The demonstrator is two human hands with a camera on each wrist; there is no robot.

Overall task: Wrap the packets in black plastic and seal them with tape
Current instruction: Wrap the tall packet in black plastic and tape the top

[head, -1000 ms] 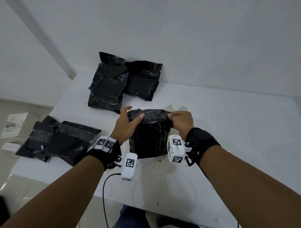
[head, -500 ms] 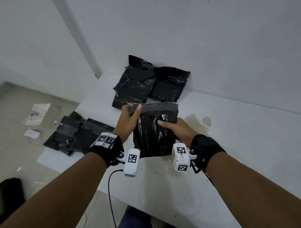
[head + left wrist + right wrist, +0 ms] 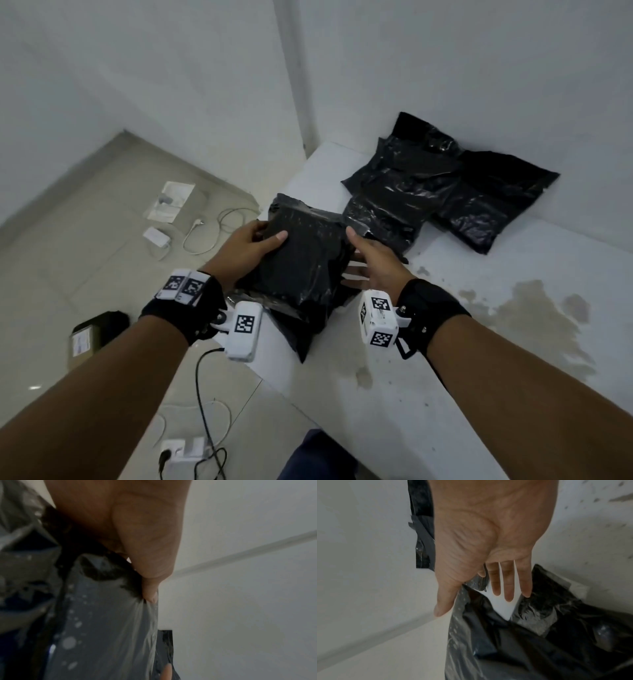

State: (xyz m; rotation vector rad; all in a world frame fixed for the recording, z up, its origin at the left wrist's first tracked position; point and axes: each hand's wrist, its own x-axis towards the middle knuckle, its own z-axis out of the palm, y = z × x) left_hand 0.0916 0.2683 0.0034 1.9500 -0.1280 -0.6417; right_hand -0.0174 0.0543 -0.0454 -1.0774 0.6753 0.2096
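Observation:
A packet wrapped in black plastic [image 3: 305, 260] is held over the table's left edge, above other black wrapped packets [image 3: 308, 329]. My left hand [image 3: 253, 243] grips its left side, thumb on top and fingers underneath; in the left wrist view the left hand [image 3: 149, 588] pinches the grey-looking plastic [image 3: 106, 628]. My right hand [image 3: 370, 260] is at the packet's right edge with straight, spread fingers. In the right wrist view the right hand [image 3: 488, 595] shows its thumb lying along the plastic [image 3: 488, 649]. No tape is in view.
Two more black wrapped packets [image 3: 404, 185] [image 3: 493, 198] lie at the back of the white table [image 3: 479, 342] against the wall. The tabletop has a stain [image 3: 534, 315]. On the floor are a white cable [image 3: 205, 233], a cardboard box [image 3: 85, 339] and a power strip [image 3: 181, 452].
The packet was lifted from upright at the table's middle and carried left over the pile at the edge. My right hand let go of its top edge and opened.

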